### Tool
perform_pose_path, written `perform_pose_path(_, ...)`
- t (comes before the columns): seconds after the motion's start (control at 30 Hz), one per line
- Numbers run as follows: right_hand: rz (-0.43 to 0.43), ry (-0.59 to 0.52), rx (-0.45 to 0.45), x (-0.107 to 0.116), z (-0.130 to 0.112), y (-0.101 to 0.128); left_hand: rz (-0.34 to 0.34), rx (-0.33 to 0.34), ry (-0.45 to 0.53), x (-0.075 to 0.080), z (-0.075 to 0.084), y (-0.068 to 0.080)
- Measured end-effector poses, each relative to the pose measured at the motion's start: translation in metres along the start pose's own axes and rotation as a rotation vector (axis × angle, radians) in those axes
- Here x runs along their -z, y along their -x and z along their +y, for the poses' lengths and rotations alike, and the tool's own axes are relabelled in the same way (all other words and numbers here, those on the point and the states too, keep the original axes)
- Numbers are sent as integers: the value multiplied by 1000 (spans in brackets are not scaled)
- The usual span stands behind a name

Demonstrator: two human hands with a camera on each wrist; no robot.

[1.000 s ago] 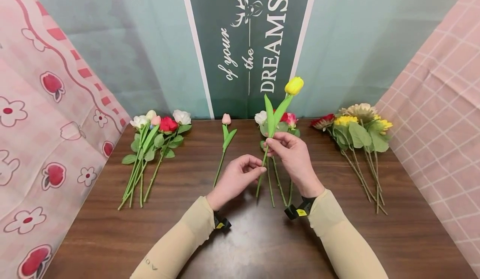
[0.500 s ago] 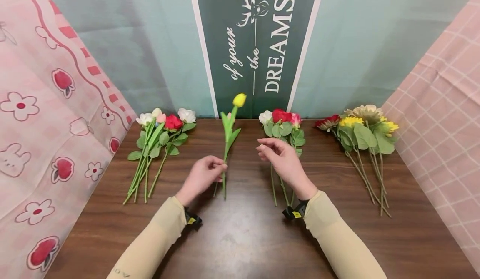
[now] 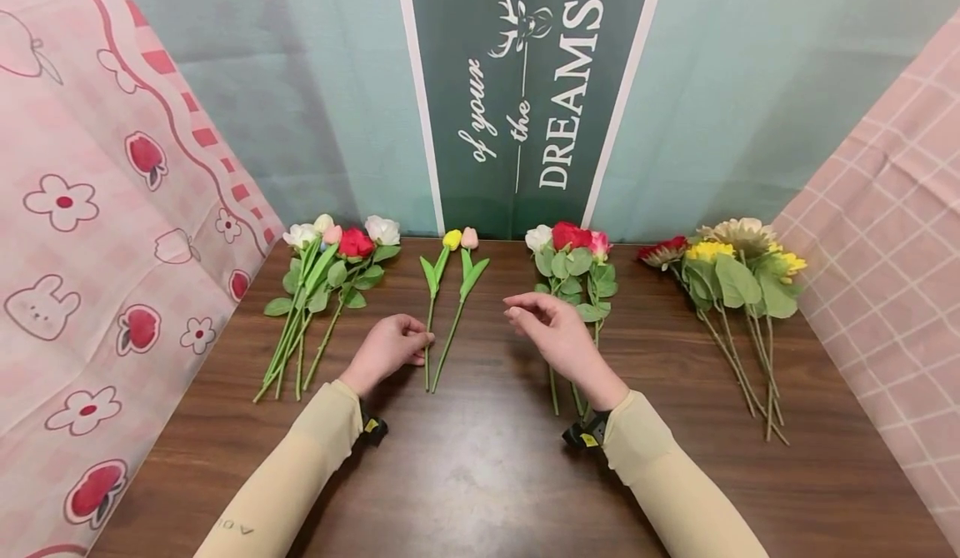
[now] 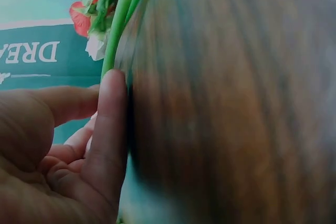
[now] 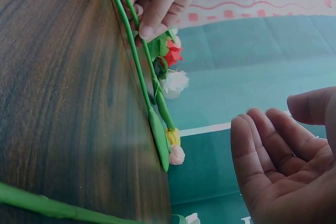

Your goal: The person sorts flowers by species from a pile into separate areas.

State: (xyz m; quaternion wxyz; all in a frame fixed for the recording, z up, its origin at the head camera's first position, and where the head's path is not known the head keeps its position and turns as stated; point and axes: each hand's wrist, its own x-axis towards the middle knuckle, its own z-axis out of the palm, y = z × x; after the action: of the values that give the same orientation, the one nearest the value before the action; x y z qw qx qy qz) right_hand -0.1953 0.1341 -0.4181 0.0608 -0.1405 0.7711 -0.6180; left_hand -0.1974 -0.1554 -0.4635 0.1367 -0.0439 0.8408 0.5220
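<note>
My left hand pinches the lower stem of a yellow tulip, which lies on the wooden table with its bloom towards the back. Close on its right lies a pink tulip, the two blooms almost side by side. In the left wrist view, thumb and index finger meet at the green stem, low against the tabletop. My right hand hovers over the stems of a rose bunch, fingers loosely bent and holding nothing. The right wrist view shows its bare palm.
A mixed bunch of roses and tulips lies at the back left. Sunflowers and other blooms form a bunch at the back right. A green printed cloth hangs behind the table, with pink cloths at both sides.
My left hand has carried the yellow tulip leftward and down to the table, beside the pink tulip. The right hand has let go of its stem and stays over the rose bunch.
</note>
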Motion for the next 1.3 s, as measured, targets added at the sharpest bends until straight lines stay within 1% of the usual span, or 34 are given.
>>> perform_pose_path(0.13,-5,13,-9,-1,0,-1,-21,18,-48,2,5,2)
perform_pose_path(0.23,-14,33,-17,-3,0,0,-43,-1,-113,7,8,4)
perform_pose_path(0.3,-31,87,-17,-5,1,-1,-48,-20,-169,14,8,6)
perform_pose_path(0.37,-58,174,-13,-8,2,-3,-32,-52,-248,25,8,8)
perform_pose_path(0.47,-121,350,20,-17,2,-10,49,-116,-386,52,4,13)
perform_pose_path(0.57,-206,522,86,-33,-1,-20,159,-153,-520,90,-5,18)
perform_pose_path(0.63,-274,632,138,-47,-5,-27,229,-149,-593,118,-13,22)
perform_pose_path(0.7,-345,725,187,-64,-10,-33,279,-120,-638,145,-21,25)
perform_pose_path(0.77,-408,797,235,-84,-17,-39,304,-83,-659,168,-31,28)
perform_pose_path(0.8,-438,830,256,-95,-22,-41,301,-63,-657,178,-35,29)
perform_pose_path(0.87,-483,899,308,-116,-30,-46,272,-21,-639,193,-42,30)
perform_pose_path(0.97,-539,1003,384,-147,-43,-50,196,30,-607,205,-49,30)
perform_pose_path(1.07,-573,1082,446,-172,-50,-52,140,48,-598,208,-52,30)
perform_pose_path(1.13,-580,1104,465,-185,-52,-53,118,58,-591,207,-54,30)
perform_pose_path(1.2,-582,1102,480,-194,-53,-53,99,77,-574,205,-55,31)
perform_pose_path(1.3,-591,1079,489,-199,-53,-51,82,110,-530,202,-57,30)
